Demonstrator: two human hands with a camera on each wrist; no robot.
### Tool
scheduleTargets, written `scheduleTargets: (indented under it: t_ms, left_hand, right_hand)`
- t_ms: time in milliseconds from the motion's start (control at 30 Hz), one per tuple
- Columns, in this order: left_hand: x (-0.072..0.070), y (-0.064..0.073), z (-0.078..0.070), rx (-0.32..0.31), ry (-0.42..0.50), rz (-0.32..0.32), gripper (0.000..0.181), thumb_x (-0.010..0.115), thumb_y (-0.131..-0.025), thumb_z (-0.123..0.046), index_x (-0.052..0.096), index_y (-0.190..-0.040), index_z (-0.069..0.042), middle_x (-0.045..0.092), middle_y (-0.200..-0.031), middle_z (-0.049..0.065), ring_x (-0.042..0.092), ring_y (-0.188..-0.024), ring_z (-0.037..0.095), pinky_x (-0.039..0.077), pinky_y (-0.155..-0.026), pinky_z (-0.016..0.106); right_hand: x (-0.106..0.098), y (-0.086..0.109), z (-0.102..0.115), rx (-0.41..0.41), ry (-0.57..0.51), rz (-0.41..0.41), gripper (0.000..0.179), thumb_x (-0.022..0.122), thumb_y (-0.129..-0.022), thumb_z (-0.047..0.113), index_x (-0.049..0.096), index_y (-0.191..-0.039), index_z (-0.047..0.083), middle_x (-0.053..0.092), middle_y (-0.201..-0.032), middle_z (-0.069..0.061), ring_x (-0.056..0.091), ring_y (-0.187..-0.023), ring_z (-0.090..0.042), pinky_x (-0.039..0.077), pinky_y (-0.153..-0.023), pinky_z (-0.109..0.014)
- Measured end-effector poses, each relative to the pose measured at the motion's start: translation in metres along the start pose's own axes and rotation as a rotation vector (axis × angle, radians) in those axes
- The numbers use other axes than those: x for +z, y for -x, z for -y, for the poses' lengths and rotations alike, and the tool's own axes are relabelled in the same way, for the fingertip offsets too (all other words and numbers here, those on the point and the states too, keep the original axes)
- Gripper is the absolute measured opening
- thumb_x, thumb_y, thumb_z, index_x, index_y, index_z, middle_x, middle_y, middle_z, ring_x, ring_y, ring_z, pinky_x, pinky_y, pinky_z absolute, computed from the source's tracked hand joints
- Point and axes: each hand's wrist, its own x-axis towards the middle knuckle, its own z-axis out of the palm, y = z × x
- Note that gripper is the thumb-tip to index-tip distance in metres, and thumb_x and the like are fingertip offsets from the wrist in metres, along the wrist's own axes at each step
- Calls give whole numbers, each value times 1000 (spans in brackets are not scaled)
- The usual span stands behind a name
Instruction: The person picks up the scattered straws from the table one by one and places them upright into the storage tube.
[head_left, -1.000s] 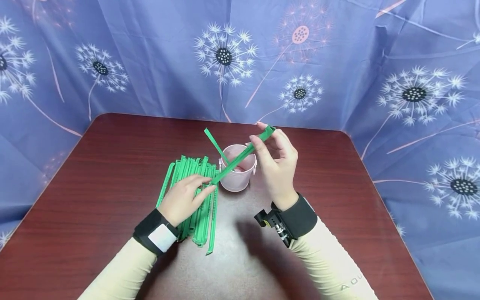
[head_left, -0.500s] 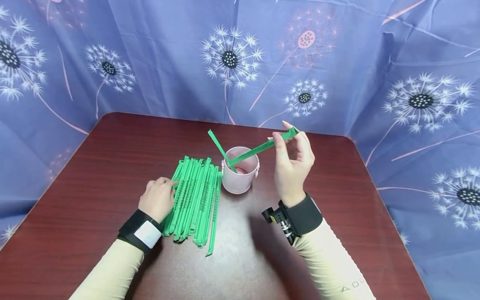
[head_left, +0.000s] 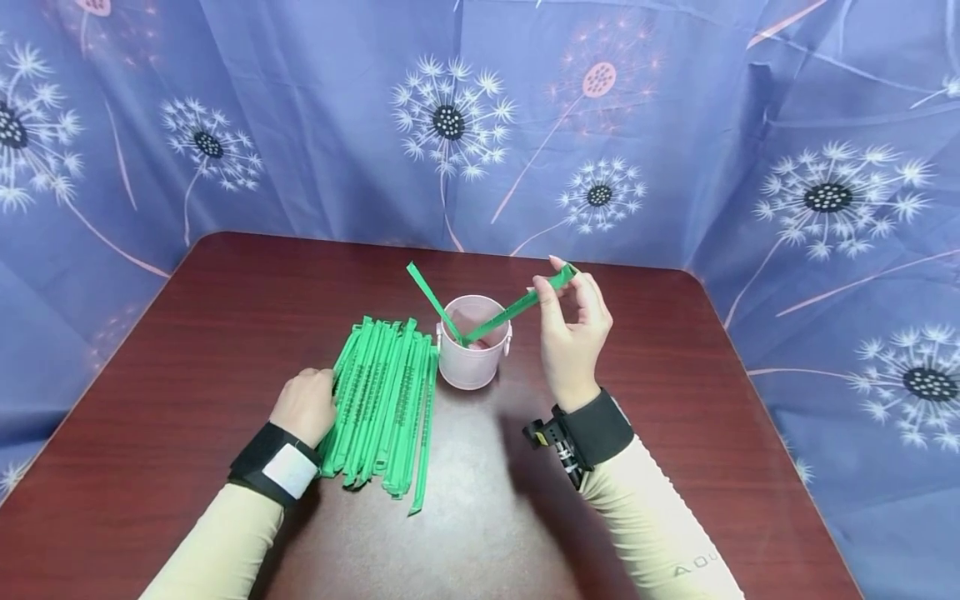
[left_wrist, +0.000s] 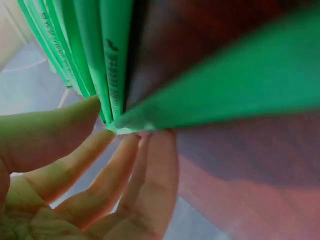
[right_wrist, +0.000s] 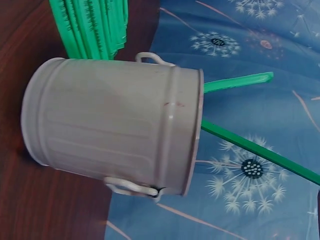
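Head view: right hand (head_left: pixel 573 337) pinches the upper end of a green strip (head_left: pixel 517 307) whose lower end sits in the pink pail (head_left: pixel 472 354).
Left hand (head_left: pixel 306 406) rests, fingers loosely curled, against the left edge of the pile of green strips (head_left: pixel 386 400) on the dark red table (head_left: pixel 225 317). A second strip (head_left: pixel 431 300) leans in the pail. Left wrist view (blurred, very close) shows spread fingers (left_wrist: pixel 120 185) at the strip ends; right wrist view shows the pail's ribbed wall and side handles (right_wrist: pixel 132 187).
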Motion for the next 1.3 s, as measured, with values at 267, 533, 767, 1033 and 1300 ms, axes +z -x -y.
scheduleTargets:
  t_ms: [267, 533, 767, 1033, 1300]
  left_hand:
    - [3, 0, 5, -20, 23, 20, 33, 56, -80, 12, 63, -112, 18, 65, -95, 34, 64, -89, 49, 54, -76, 56]
    - [2, 1, 6, -26, 61, 5, 33, 52, -78, 13, 66, -107, 15, 67, -93, 33, 64, -86, 49, 54, -70, 56]
    - [3, 0, 6, -50, 98, 21, 37, 53, -77, 11, 66, -111, 14, 68, -98, 33, 65, -89, 49, 54, -71, 56]
    - [5, 0, 8, -99, 121, 76, 39, 54, -81, 6, 61, -118, 16, 67, -104, 34, 66, -90, 48, 55, -72, 55]
    - [4, -2, 7, -103, 126, 68, 40, 57, -82, 3, 60, -120, 16, 68, -102, 31, 66, -90, 46, 55, -73, 53]
  right_hand:
    - [2, 7, -9, 42, 19, 12, 26, 70, -88, -1, 69, -113, -6, 63, -82, -12, 67, -74, -3, 50, -64, -15]
    - [2, 16, -17, 87, 51, 22, 25, 70, -89, 1, 69, -113, -7, 64, -83, -19, 63, -74, -4, 48, -64, -15]
    - [1, 23, -20, 131, 79, 27, 26, 71, -89, 4, 70, -113, -5, 65, -85, -24, 58, -75, -3, 45, -65, -14]
    - [2, 28, -23, 160, 54, 40, 27, 71, -89, 3, 69, -114, -7, 66, -88, -25, 61, -73, 1, 46, -63, -12]
    - [1, 31, -27, 179, 53, 48, 26, 72, -89, 3, 69, -113, -6, 67, -92, -24, 65, -73, -5, 50, -66, -13]
